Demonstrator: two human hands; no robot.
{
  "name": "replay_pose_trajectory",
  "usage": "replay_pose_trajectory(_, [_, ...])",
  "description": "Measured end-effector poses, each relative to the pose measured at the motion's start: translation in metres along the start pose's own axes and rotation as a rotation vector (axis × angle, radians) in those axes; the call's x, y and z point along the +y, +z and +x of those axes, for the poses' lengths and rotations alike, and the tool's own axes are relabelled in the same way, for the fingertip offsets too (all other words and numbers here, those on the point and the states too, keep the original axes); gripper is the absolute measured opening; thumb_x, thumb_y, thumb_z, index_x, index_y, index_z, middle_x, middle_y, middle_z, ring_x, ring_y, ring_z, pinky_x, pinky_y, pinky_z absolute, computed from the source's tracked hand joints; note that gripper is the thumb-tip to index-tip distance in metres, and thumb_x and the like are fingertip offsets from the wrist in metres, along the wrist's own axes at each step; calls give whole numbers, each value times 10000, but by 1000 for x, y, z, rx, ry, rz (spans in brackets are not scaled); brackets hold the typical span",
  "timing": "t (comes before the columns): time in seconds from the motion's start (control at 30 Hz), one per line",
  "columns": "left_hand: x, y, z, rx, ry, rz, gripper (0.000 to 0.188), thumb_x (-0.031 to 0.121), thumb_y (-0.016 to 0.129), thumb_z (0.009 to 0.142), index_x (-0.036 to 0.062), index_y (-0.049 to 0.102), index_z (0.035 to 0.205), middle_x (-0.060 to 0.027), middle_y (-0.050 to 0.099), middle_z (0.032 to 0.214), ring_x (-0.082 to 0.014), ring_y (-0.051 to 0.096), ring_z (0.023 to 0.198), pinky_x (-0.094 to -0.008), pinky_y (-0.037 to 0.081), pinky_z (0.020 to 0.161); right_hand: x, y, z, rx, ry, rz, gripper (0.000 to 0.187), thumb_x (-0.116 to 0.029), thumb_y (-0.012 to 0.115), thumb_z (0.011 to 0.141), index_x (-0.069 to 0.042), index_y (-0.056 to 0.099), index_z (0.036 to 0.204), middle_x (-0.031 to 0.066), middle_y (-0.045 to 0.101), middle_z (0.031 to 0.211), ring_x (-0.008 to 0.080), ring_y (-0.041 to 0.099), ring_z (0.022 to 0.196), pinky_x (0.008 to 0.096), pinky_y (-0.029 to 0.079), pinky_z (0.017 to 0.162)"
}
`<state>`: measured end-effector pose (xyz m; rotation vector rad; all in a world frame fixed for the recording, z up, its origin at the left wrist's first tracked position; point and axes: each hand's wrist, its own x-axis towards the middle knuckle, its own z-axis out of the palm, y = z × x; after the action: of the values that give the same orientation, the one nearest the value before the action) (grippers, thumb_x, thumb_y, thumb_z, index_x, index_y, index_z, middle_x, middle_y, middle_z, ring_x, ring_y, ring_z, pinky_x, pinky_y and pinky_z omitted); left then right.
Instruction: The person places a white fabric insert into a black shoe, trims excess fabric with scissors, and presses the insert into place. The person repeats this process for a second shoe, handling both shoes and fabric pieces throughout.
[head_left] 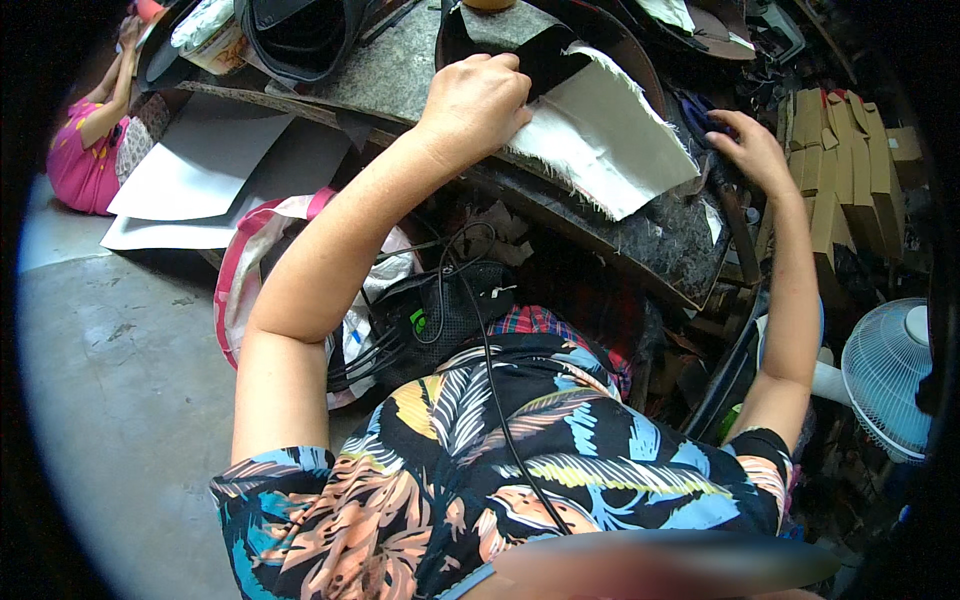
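Note:
My left hand (476, 103) is closed at the left edge of a piece of white cloth (608, 130) with frayed edges, which lies across the grey worktop (390, 75). A black strip (548, 72) curves up beside that hand and meets the cloth; whether the two are joined I cannot tell. Over the right end of the worktop my right hand (752, 150) has its fingers apart. Its fingertips are next to a dark blue object (697, 115), whose kind is not clear. Nothing shows in the right palm.
White sheets (205, 160) lie at the left, near a seated person in pink (88, 165). A black bag (300, 45) is at the back. Brown cardboard pieces (845, 165) stand at the right above a fan (890, 375). A pink-rimmed white sack (240, 290) sits below the worktop.

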<state>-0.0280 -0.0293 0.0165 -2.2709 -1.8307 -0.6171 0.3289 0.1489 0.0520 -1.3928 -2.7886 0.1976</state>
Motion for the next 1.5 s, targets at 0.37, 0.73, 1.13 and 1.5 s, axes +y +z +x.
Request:
replay_pose_trajectory(0.37, [-20,4,-1,59,57,-138,120,176,657,814,60,668,840,-108,632,840,-314,665,836,-426,538,765,-13,-13,27,87,47,-333,398,-323,696,825,-147,692,1182,120,697,1153,294,671,1049,427,532,911])
replay_pose_trajectory(0.73, [-21,1,5,-28,-13,-169,200,241,624,911,52,682,942,-139,689,936,-344,673,898,-446,528,799,-94,-42,-90,332,-142,43,435,-244,825,740,-101,682,1125,87,733,969,212,729,882,327,559,773])
replay_pose_trajectory(1.13, [-26,-1,3,-10,-36,-228,191,244,640,913,60,679,948,-137,680,911,-340,674,880,-440,535,787,-140,-3,-53,228,-396,-290,329,-335,816,734,-151,638,940,33,708,759,226,702,682,360,540,609])
replay_pose_trajectory(1.5, [-19,6,-9,85,60,-131,277,90,741,773,99,670,1041,-123,636,1056,-320,706,854,-399,595,778,-146,-2,-43,326,-383,-274,327,-339,816,711,-138,649,907,50,706,760,240,692,656,359,534,593])
